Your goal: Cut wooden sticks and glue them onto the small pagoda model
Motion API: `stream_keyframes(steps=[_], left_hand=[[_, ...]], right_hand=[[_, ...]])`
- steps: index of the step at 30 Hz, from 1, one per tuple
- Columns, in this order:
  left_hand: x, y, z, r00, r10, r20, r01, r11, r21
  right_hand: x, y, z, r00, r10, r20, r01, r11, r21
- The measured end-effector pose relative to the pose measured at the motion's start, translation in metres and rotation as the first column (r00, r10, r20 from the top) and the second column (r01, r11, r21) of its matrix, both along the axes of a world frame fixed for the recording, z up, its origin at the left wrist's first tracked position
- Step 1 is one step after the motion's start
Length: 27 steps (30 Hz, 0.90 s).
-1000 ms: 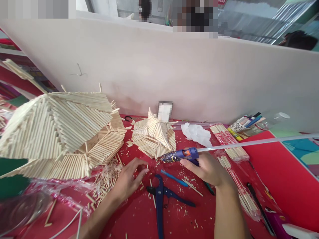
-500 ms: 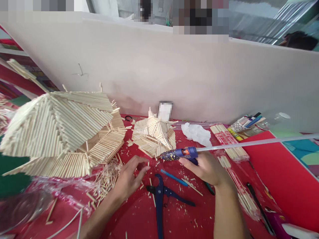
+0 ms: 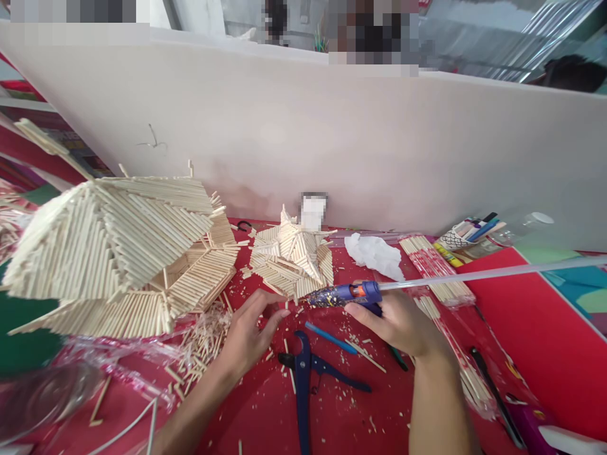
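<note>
My right hand [image 3: 398,322] is wrapped round a blue glue gun [image 3: 346,294], with a long clear glue stick [image 3: 493,271] running out of its back to the right. Its nozzle points left, close to the fingertips of my left hand [image 3: 253,325]. Between that thumb and forefinger I pinch a short piece of wooden stick [image 3: 286,304]. Just beyond both hands stands a small stick model [image 3: 296,253] with a pointed roof. A larger stick model [image 3: 109,240] with a broad layered roof is at the left. Blue pipe cutters [image 3: 303,379] lie below the hands.
Cut stick pieces [image 3: 203,341] are heaped beside my left forearm. A blue stick [image 3: 331,337] lies near the cutters. To the right are packs of sticks [image 3: 439,268], crumpled white tissue [image 3: 374,253] and a pen holder [image 3: 458,237]. A pale board [image 3: 284,126] rises behind.
The glue gun and my right hand have shifted slightly to the right. My left hand has moved slightly up and right, still pinching the short stick piece.
</note>
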State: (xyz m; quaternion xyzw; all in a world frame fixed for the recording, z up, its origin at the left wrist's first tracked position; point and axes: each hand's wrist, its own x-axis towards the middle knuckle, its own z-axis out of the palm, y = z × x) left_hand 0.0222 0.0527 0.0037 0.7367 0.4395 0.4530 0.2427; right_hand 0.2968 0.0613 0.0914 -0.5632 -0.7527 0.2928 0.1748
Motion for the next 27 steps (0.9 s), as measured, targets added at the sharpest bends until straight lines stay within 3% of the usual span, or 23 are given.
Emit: stream_keyframes(steps=[15,27], left_hand=[[0.007,0.003,-0.002,0.999,0.041,0.002,-0.041,0.998,0.055],[0.013,0.002,0.001,0.998,0.056,0.019,-0.057,0.997,0.049]], right_hand=[[0.000,0.001,-0.001,1.000,-0.028,0.005,0.028,1.000,-0.013],[0.009,-0.001,0.005,0.999,0.042,-0.022,-0.043,0.998,-0.036]])
